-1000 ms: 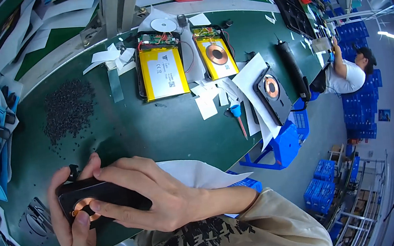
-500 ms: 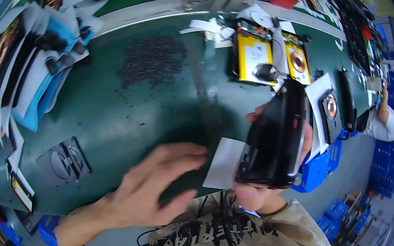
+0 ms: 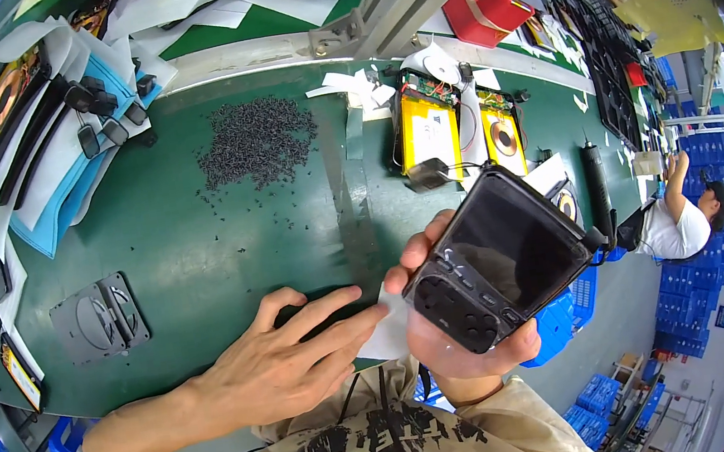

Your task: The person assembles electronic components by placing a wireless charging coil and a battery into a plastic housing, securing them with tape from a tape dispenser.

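My right hand [image 3: 437, 344] grips a black handheld game console [image 3: 511, 247], fingers along its left edge and thumb at its lower corner. The console is tilted, with its dark screen and button face turned up towards me. A thin wire at its upper corner runs to a small dark flat piece [image 3: 428, 175]. My left hand [image 3: 305, 348] is open, fingers stretched towards a white sheet of paper [image 3: 384, 340] at the table's near edge. Its fingertips overlap the sheet; whether they press on it I cannot tell.
A heap of tiny dark screws [image 3: 259, 139] lies on the green table [image 3: 171, 237]. At left are a grey plastic cover [image 3: 100, 317] and stacked blue and white sheets [image 3: 70, 196]. Yellow battery packs [image 3: 430, 135] and a black electric screwdriver [image 3: 596, 186] lie right; a co-worker [image 3: 677, 226] sits beyond.
The console in my right hand has turned from edge-on to show its screen and buttons. My left hand has moved slightly, its fingers reaching to the white sheet. My view has shifted slightly.
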Motion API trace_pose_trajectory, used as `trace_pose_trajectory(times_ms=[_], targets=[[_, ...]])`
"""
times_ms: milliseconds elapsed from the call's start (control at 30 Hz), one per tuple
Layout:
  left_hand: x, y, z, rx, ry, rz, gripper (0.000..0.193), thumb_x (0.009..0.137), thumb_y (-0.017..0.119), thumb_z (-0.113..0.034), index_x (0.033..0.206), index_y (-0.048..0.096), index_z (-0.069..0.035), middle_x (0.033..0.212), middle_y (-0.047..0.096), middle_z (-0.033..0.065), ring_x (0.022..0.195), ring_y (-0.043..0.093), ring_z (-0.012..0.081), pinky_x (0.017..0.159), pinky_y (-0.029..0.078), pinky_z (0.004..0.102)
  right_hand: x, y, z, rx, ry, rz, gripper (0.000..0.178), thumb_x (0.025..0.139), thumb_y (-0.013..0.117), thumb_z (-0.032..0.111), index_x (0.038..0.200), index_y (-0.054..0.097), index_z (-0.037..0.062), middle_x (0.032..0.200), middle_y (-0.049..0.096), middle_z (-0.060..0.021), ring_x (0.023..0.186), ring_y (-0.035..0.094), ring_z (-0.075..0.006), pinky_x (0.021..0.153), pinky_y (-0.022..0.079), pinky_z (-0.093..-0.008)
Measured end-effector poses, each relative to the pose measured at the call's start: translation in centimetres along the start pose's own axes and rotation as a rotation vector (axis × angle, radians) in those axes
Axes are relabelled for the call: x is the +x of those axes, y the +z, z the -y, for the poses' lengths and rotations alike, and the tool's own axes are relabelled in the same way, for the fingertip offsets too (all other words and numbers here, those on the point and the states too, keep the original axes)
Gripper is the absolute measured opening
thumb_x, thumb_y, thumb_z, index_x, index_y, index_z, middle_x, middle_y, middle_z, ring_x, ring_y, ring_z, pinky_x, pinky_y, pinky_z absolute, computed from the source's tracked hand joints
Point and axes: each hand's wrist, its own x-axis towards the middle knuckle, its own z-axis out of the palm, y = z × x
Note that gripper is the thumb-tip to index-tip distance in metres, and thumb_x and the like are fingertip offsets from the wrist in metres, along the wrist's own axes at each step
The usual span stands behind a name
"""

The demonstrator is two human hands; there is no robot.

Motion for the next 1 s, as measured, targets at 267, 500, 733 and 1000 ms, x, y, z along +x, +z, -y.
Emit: trace_pose_trajectory(times_ms=[267, 500, 733, 1000], targets=[[0.0, -1.7, 1.2, -0.671, -0.222, -0.309, 0.056, 0.078, 0.073, 0.0, 0.13, 0.055, 0.008, 0.14, 0.051, 0.0201, 0.121, 0.058, 0.0306, 0.1, 0.05, 0.0365, -0.6, -0.2, -0.2, -0.268, -0.309, -0.108, 0.086, 0.082, 0.065, 0.058, 0.144, 0.038, 0.0042, 0.126, 0.052, -0.0169, 0.106, 0.054, -0.0266, 0.077, 0.05, -0.0442], [-1.1, -1.9, 2.4, -1.411, -0.415, -0.491, 0.056, 0.09, 0.058, 0.012, 0.143, 0.044, 0.0, 0.148, 0.042, 0.0197, 0.108, 0.06, 0.0145, 0.086, 0.051, 0.0288, -2.4, -1.6, 0.2, -1.256, -0.507, 0.075, 0.074, 0.059, 0.089, 0.038, 0.118, 0.06, 0.0043, 0.118, 0.047, -0.0218, 0.099, 0.056, -0.031, 0.079, 0.05, -0.0383], [-1.2, -2.1, 2.2, -1.846, -0.501, -0.488, 0.073, 0.094, 0.063, -0.006, 0.154, 0.022, -0.004, 0.144, 0.05, 0.0225, 0.128, 0.055, 0.0267, 0.106, 0.044, 0.0383, -1.9, -0.8, -0.5, -1.225, -0.373, 0.159, 0.068, 0.058, 0.093, 0.023, 0.118, 0.065, 0.006, 0.123, 0.048, -0.0205, 0.104, 0.057, -0.0302, 0.081, 0.053, -0.0377], [-1.7, -2.2, 1.2, -1.384, -0.439, -0.3, 0.052, 0.089, 0.068, 0.002, 0.137, 0.05, 0.003, 0.12, 0.065, 0.0114, 0.112, 0.063, 0.0161, 0.097, 0.052, 0.0332, -1.8, -0.9, -1.5, -1.335, -0.43, 0.284, 0.083, 0.059, 0.092, 0.018, 0.132, 0.056, 0.0017, 0.123, 0.05, -0.0221, 0.108, 0.058, -0.0372, 0.084, 0.053, -0.0428]])
